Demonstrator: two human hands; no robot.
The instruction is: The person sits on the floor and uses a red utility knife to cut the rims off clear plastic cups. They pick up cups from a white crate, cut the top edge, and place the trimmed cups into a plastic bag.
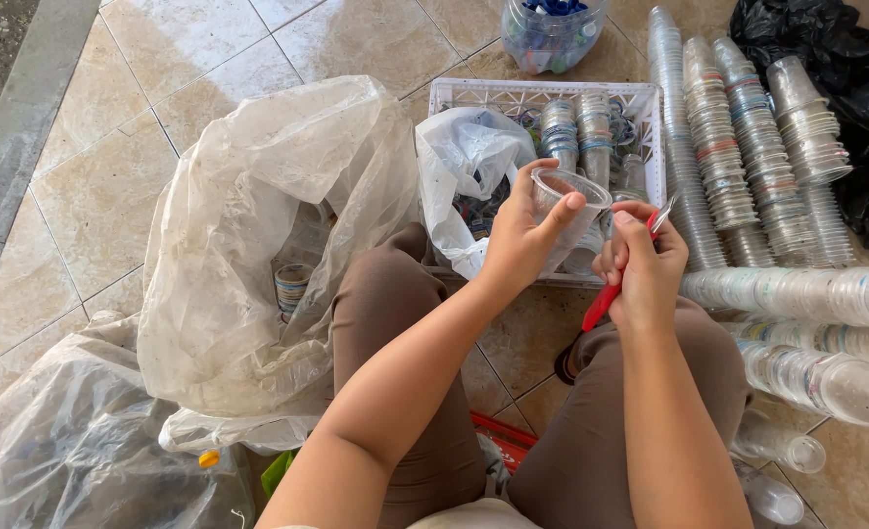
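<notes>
My left hand grips a clear plastic cup by its rim, thumb on the edge, the cup tilted toward me. My right hand is closed around a red-handled cutter, its metal blade pointing up beside the cup's rim. Both hands hover over my knees, just in front of a white plastic crate.
The crate holds a white bag and stacked cups. Long stacks of clear cups lie on the tiled floor to the right, next to a black bag. A large clear plastic sack sits left. A jar of caps stands beyond.
</notes>
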